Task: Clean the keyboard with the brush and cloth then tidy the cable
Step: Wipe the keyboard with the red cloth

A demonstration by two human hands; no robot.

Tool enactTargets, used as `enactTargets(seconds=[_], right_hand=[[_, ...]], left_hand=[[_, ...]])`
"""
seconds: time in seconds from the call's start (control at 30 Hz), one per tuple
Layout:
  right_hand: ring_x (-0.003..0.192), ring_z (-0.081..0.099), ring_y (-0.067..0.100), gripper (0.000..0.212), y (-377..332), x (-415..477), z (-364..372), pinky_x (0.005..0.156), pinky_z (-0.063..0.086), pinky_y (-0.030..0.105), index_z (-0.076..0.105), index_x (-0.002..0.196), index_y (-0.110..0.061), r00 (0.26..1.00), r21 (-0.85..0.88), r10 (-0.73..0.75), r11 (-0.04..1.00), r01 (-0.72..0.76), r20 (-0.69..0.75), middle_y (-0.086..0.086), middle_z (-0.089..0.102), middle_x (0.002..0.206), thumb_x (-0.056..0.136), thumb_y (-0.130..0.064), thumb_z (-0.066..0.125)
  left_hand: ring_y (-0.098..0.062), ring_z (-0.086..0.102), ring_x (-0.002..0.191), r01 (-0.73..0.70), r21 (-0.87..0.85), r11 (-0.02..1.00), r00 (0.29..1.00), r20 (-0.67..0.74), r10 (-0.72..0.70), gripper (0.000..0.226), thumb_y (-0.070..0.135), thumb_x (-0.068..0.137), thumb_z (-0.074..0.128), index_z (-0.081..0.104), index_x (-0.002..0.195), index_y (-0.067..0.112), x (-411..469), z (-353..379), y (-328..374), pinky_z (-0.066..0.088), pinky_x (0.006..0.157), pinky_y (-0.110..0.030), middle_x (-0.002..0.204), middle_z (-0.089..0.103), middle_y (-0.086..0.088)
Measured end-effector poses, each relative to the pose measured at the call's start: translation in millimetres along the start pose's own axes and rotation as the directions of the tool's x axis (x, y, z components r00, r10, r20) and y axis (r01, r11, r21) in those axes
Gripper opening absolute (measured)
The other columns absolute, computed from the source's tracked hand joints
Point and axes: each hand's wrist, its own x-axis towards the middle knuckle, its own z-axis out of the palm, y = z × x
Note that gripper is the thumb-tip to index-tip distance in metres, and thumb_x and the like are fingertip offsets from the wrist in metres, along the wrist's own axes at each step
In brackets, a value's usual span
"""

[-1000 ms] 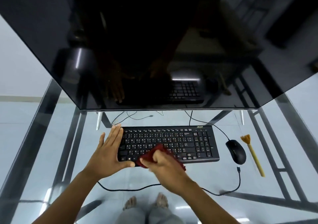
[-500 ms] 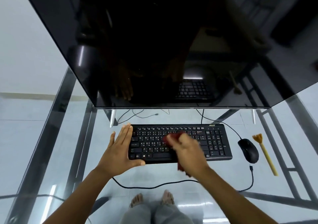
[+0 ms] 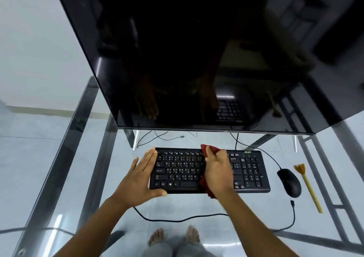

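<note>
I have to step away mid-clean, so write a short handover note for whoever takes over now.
Left hand: open, flat against the keyboard at its left end, bracing it.
Right hand: gripping the red cloth, pressed on the keys mid-board.
Brush: lying on the glass table, right of the mouse, untouched now.
Cable: loose, trailing along the near edge, plug end free.
Done: cloth wiping under way.
Left: finish wiping, then tidy the cable.
</note>
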Motion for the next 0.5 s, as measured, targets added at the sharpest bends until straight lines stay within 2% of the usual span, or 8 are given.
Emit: enactTargets(seconds=[0.03,0.13,0.2,0.27,0.3,0.37,0.43,0.5], right_hand=[[0.085,0.062,0.027,0.014,-8.9,-3.9,10.1,0.075,0.057,0.050,0.052,0.107,-0.033,1.000,0.116,0.015,0.993,-0.018,0.027,0.008,0.062,0.102,0.096,-0.043,0.049],[0.106,0.054,0.031,0.051,-36.3,-24.5,34.0,0.085,0.048,0.048,0.043,0.139,-0.023,0.924,-0.017,-0.331,0.940,0.341,0.194,0.014,0.054,0.121,0.091,-0.006,0.050],[0.092,0.058,0.021,0.025,-35.0,-16.1,19.7,0.077,0.049,0.036,0.055,0.123,-0.020,0.895,-0.011,-0.411,0.908,0.419,0.171,0.008,0.061,0.106,0.098,-0.022,0.052],[0.071,0.057,0.015,0.024,-13.0,3.4,7.7,0.064,0.053,0.035,0.062,0.102,-0.021,0.969,-0.071,-0.219,0.971,0.227,0.112,0.001,0.063,0.088,0.097,-0.043,0.055],[0.074,0.058,0.017,0.022,-5.7,11.9,2.5,0.069,0.056,0.038,0.064,0.108,-0.021,0.994,-0.036,-0.084,0.996,0.087,0.071,0.003,0.062,0.092,0.097,-0.038,0.056],[0.081,0.059,0.020,0.025,-3.8,15.2,5.6,0.069,0.056,0.032,0.061,0.122,-0.016,0.999,-0.047,-0.004,0.999,0.006,0.054,0.006,0.057,0.104,0.100,-0.024,0.053],[0.070,0.058,0.018,0.019,-30.7,1.8,15.7,0.054,0.050,0.029,0.060,0.101,-0.017,0.979,-0.015,-0.183,0.983,0.185,0.089,0.009,0.062,0.096,0.100,-0.034,0.052],[0.079,0.060,0.021,0.024,-52.0,-7.9,21.7,0.064,0.050,0.040,0.058,0.096,-0.023,0.890,-0.008,-0.434,0.898,0.439,0.138,0.009,0.064,0.099,0.101,-0.043,0.045]], left_hand=[[-0.001,-0.022,0.143,-0.005,0.002,1.000,1.000,-0.001,0.005,0.124,0.086,0.067,0.049,-0.012,0.152,0.020,-0.6,0.6,0.1,-0.004,0.121,-0.039,0.158,-0.022,0.013],[-0.002,-0.021,0.144,-0.008,-0.004,1.000,1.000,-0.002,0.008,0.124,0.085,0.067,0.051,-0.012,0.152,0.019,0.0,2.5,0.8,-0.003,0.121,-0.040,0.158,-0.020,0.011],[-0.002,-0.021,0.144,-0.008,-0.012,1.000,1.000,-0.002,0.008,0.125,0.086,0.066,0.050,-0.012,0.151,0.019,-0.3,1.2,-0.7,-0.003,0.121,-0.039,0.158,-0.020,0.011],[-0.001,-0.021,0.144,-0.004,-0.017,1.000,1.000,-0.003,0.003,0.126,0.086,0.066,0.050,-0.013,0.151,0.019,-0.7,0.6,-1.7,-0.004,0.121,-0.039,0.158,-0.020,0.011],[-0.001,-0.021,0.144,-0.005,-0.020,1.000,1.000,-0.008,0.005,0.126,0.086,0.066,0.051,-0.014,0.151,0.020,-0.7,0.8,-1.4,-0.004,0.121,-0.039,0.158,-0.020,0.011],[-0.001,-0.021,0.143,-0.010,-0.031,0.999,1.000,-0.016,0.009,0.127,0.084,0.066,0.054,-0.019,0.150,0.022,-0.4,2.0,-0.2,-0.004,0.121,-0.038,0.158,-0.019,0.011],[0.001,-0.017,0.144,0.005,-0.087,0.996,1.000,-0.025,-0.007,0.132,0.080,0.062,0.061,-0.024,0.148,0.026,1.1,2.7,-0.9,-0.005,0.121,-0.037,0.159,-0.015,0.013],[0.001,-0.011,0.145,0.019,-0.135,0.991,0.999,-0.025,-0.023,0.137,0.079,0.058,0.066,-0.024,0.148,0.028,2.1,2.6,-1.4,-0.004,0.121,-0.037,0.159,-0.008,0.013]])
